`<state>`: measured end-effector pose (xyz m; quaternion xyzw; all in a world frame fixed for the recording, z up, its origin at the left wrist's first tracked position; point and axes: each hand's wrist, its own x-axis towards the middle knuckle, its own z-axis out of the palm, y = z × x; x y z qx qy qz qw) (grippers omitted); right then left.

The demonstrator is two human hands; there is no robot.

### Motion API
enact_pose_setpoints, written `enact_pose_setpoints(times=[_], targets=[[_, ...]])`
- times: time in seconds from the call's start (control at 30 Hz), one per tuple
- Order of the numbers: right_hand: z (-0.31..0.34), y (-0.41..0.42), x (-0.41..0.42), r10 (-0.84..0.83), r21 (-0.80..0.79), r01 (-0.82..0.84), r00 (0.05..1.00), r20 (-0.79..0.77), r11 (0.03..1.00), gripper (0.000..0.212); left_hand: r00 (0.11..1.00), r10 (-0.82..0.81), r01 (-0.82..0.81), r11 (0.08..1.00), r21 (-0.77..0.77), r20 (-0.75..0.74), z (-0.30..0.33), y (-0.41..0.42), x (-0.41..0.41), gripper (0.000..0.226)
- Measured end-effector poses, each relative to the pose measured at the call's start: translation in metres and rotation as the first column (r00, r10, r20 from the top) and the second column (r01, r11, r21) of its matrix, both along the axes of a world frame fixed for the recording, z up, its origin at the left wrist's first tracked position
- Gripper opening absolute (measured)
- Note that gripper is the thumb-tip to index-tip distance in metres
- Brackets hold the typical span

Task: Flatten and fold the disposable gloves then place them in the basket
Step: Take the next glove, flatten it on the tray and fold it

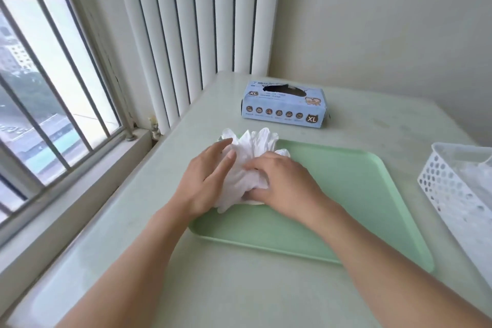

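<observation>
Gloves (246, 165) on tray (346, 194), box (283, 104) behind, basket (452, 189) right

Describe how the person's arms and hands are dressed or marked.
Both forearms are bare as far as the picture shows: no sleeves in view. The left hand and right hand wear no gloves, and no rings, watch or bracelets show. The fingers are uncovered.
</observation>
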<state>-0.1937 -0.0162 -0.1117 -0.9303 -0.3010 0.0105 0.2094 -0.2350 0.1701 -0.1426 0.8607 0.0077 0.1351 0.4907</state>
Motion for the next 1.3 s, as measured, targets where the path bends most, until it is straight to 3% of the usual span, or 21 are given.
enact_pose_setpoints(times=[0.07,0.17,0.23,0.3,0.37,0.43,0.5,0.63,0.7,0.87,0.97,1.03,1.13,1.17,1.23,1.3], targets=[[0.002,-0.005,0.015,-0.042,0.145,0.049,0.998,-0.054,0.988,0.019,0.999,-0.052,0.052,0.998,0.035,0.009,-0.001,-0.001,0.001,0.081],[0.007,-0.017,0.033,0.102,0.298,0.001,0.939,-0.33,0.955,0.013,0.991,-0.133,0.128,0.979,0.159,0.019,-0.005,0.0,0.001,0.105],[0.003,-0.02,0.038,0.187,0.36,-0.038,0.903,-0.387,0.932,0.01,0.985,-0.174,0.168,0.963,0.213,0.011,-0.008,0.003,0.004,0.123],[-0.003,-0.022,0.044,0.212,0.419,-0.031,0.895,-0.393,0.908,0.016,0.98,-0.198,0.188,0.949,0.252,0.015,-0.011,0.005,0.008,0.133],[-0.003,-0.029,0.051,0.206,0.453,0.008,0.883,-0.421,0.891,0.042,0.98,-0.198,0.187,0.953,0.237,0.024,-0.011,0.006,0.011,0.135],[0.003,-0.041,0.054,0.192,0.481,0.068,0.861,-0.471,0.874,0.056,0.983,-0.182,0.172,0.962,0.211,0.028,-0.011,0.007,0.012,0.133],[0.01,-0.054,0.06,0.127,0.519,0.205,0.837,-0.533,0.83,0.045,0.985,-0.167,0.156,0.958,0.239,0.03,-0.012,0.008,0.013,0.125],[0.018,-0.08,0.075,-0.04,0.603,0.568,0.746,-0.665,0.561,0.026,0.986,-0.165,0.152,0.942,0.299,0.019,-0.014,0.007,0.014,0.108],[0.023,-0.09,0.078,0.019,0.619,0.624,0.697,-0.717,0.476,0.021,0.987,-0.162,0.147,0.929,0.339,0.016,-0.014,0.008,0.013,0.105],[0.04,-0.096,0.071,0.226,0.649,0.63,0.621,-0.751,0.426,0.014,0.989,-0.148,0.129,0.928,0.348,0.029,-0.008,0.004,0.006,0.104],[0.056,-0.1,0.067,0.343,0.674,0.665,0.582,-0.737,0.321,0.015,0.987,-0.117,0.069,0.924,0.377,0.106,0.014,-0.007,-0.004,0.102],[0.067,-0.105,0.066,0.394,0.697,0.657,0.582,-0.711,0.286,0.017,0.978,-0.114,0.056,0.95,0.306,0.174,0.04,-0.028,-0.007,0.094],[0.08,-0.106,0.057,0.467,0.742,0.599,0.586,-0.662,0.301,0.023,0.974,-0.216,0.218,0.976,-0.027,0.072,0.082,-0.08,0.006,0.078],[0.083,-0.103,0.053,0.476,0.753,0.561,0.587,-0.655,0.344,0.03,0.961,-0.273,0.276,0.952,-0.131,0.041,0.089,-0.094,0.015,0.07],[0.089,-0.108,0.046,0.434,0.751,0.458,0.62,-0.653,0.476,0.046,0.955,-0.283,0.295,0.936,-0.194,0.086,0.098,-0.122,0.032,0.047],[0.095,-0.119,0.04,0.269,0.682,0.386,0.712,-0.648,0.621,0.045,0.96,-0.247,0.272,0.935,-0.227,0.134,0.1,-0.135,0.047,0.02]])
